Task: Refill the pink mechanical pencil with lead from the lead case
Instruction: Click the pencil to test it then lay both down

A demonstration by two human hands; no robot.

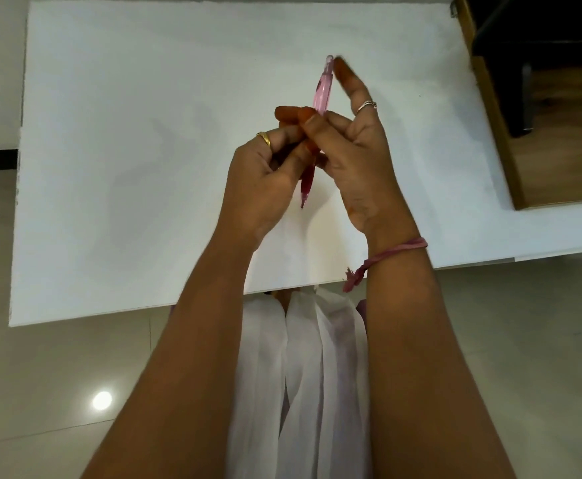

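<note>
The pink mechanical pencil (pixel 320 95) stands nearly upright above the white table (pixel 127 150), tip pointing down toward me and cap end up. My left hand (pixel 265 174) grips its darker lower barrel between thumb and fingers. My right hand (pixel 358 153) holds the middle of the barrel, with the index finger stretched up so its tip touches the cap end. No lead case is in view.
A wooden cabinet or shelf (pixel 542 133) sits at the table's right edge. White cloth (pixel 300 375) hangs over my lap below the table's near edge. The floor is light tile.
</note>
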